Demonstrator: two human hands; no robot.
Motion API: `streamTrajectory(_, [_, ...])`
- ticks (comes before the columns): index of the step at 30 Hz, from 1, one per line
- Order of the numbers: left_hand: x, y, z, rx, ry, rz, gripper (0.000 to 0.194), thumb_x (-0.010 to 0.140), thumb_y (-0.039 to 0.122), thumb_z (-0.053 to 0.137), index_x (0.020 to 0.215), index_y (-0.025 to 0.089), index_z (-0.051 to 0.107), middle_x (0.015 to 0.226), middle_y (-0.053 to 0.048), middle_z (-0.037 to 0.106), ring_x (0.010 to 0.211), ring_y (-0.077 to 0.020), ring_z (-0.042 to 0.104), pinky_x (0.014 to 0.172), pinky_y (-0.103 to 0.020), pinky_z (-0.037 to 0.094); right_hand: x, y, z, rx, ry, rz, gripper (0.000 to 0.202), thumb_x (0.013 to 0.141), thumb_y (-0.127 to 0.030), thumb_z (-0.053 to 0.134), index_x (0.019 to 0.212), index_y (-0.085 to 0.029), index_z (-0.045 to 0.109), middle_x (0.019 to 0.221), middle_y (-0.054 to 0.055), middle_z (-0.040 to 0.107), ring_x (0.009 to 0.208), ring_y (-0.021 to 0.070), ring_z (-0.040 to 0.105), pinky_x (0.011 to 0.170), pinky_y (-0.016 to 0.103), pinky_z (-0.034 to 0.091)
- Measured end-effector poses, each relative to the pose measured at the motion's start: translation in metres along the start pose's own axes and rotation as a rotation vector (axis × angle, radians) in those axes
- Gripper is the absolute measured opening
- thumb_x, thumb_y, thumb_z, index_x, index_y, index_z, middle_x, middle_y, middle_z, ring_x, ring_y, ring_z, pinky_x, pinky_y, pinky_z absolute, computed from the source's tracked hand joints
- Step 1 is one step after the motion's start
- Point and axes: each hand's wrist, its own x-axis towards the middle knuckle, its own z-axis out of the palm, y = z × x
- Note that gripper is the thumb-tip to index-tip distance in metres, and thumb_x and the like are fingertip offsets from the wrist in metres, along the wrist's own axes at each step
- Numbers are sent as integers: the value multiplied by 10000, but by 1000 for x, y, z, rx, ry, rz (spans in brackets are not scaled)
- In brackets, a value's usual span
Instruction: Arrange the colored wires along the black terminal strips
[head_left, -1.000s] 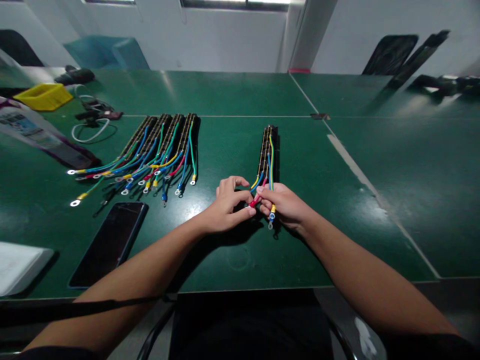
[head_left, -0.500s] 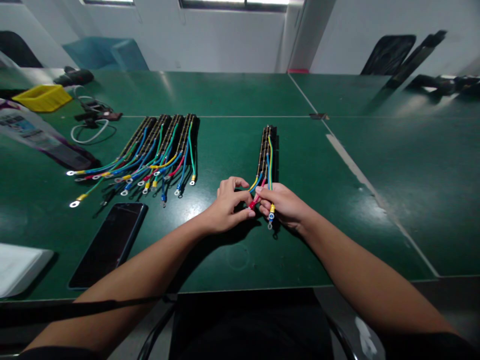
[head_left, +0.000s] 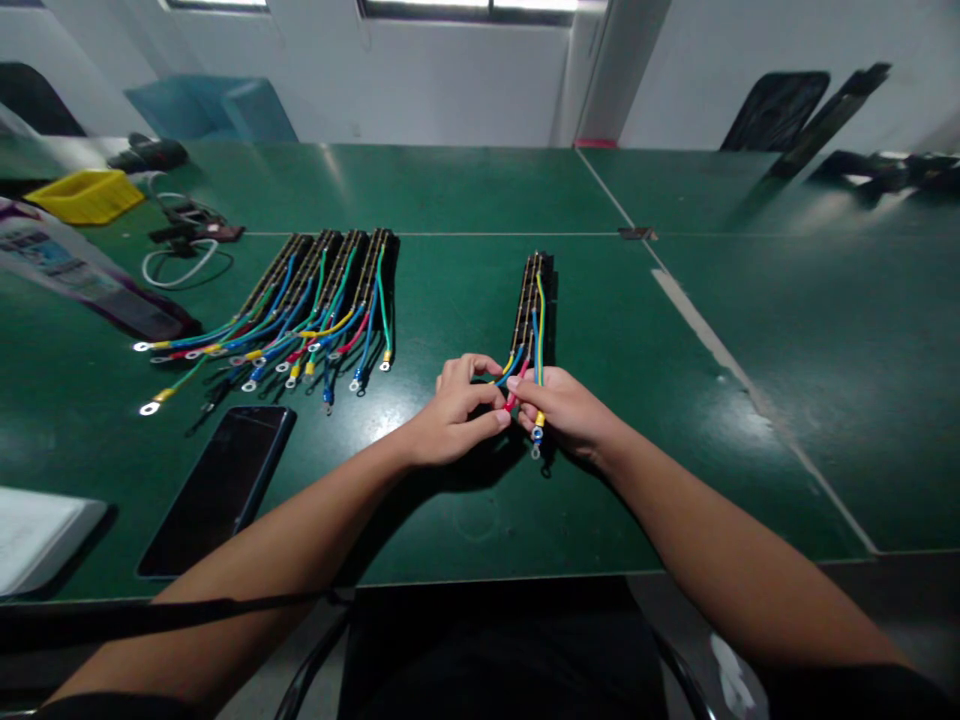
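A dark terminal strip (head_left: 529, 300) lies on the green table, its coloured wires pointing toward me. My left hand (head_left: 465, 415) pinches the red wire (head_left: 511, 400) near its end between thumb and finger. The fingers of my right hand (head_left: 562, 408) are closed round the wires just below the strip, with the thumb on top. Yellow and blue ring ends (head_left: 538, 432) hang out under my right hand. A blue and a yellow wire (head_left: 511, 365) curve out on the left side toward my left fingers.
Several wired strips (head_left: 371, 265) lie side by side at the left, ring ends toward me. A phone (head_left: 221, 490), a white object (head_left: 45, 535), a plastic pack (head_left: 82, 265), a yellow tray (head_left: 90, 198) and a cable (head_left: 180, 265) lie farther left on the table (head_left: 465, 190).
The red wire's end now lies more covered by my left fingertips. The ring ends under my right hand have shifted slightly left and up.
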Motion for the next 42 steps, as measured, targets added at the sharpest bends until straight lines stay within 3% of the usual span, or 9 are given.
streamTrajectory(8, [1, -2, 3, 83, 31, 18, 199, 852, 367, 557, 868, 191, 648, 1186, -84, 429, 1152, -258, 351, 1013, -454, 303, -1, -5, 2, 171, -16, 66, 230, 809, -289, 579, 641, -137, 545, 385, -59, 426, 324, 59, 408, 333, 171, 274])
streamTrajectory(18, [0, 4, -3, 12, 43, 50, 248, 882, 339, 490, 779, 162, 631, 1175, -79, 460, 1150, -246, 369, 1031, -439, 293, -4, -8, 3, 168, -7, 89, 212, 782, -259, 623, 629, -143, 532, 408, -48, 460, 342, 56, 414, 335, 168, 301])
streamTrajectory(27, [2, 2, -2, 75, 16, 64, 219, 878, 351, 513, 858, 185, 653, 1172, -81, 462, 1149, -247, 365, 1014, -436, 303, -2, -9, -3, 294, -26, 130, 177, 754, -227, 611, 614, -128, 563, 373, -47, 436, 329, 65, 423, 343, 173, 345])
streamTrajectory(36, [-1, 4, 2, 145, 116, 56, 289, 804, 444, 596, 743, 166, 651, 1130, -81, 494, 1109, -262, 375, 959, -440, 308, 0, -2, 5, 19, 32, 21, 236, 789, -275, 581, 600, -134, 562, 397, -19, 494, 344, 76, 436, 355, 190, 311])
streamTrajectory(42, [-2, 0, 5, 314, 250, 82, 266, 805, 424, 585, 721, 189, 676, 984, -79, 531, 962, -233, 429, 862, -406, 345, 1, -1, 9, -4, 78, -14, 204, 787, -263, 560, 616, -152, 542, 441, -27, 490, 360, 79, 430, 366, 203, 326])
